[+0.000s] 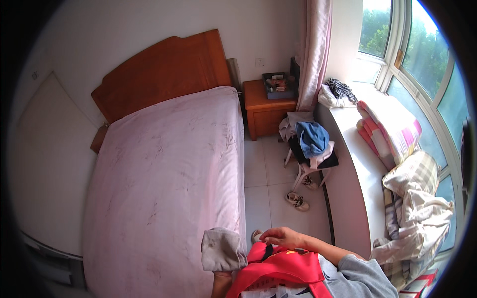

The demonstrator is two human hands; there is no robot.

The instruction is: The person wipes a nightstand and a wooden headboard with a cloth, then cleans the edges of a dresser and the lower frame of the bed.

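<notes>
A grey cloth point(223, 250) covers my left hand point(223, 273) beside the near right edge of the bed. Only the wrist side shows below the cloth; the fingers are hidden in or behind it, and the cloth stays up with the hand. My right hand point(280, 237) is in front of my body, above the red apron point(283, 270), with its fingers loosely bent and nothing seen in them. The bed point(164, 188) has a smooth pale pink sheet with a faint plant pattern.
A wooden headboard point(164, 74) stands at the far wall. Right of it is a nightstand point(271, 105) with a tray of small things point(278, 85). Clothes lie on a stool point(312, 141), with shoes point(297, 201) below. Folded bedding point(390, 129) lies along the window ledge point(350, 149).
</notes>
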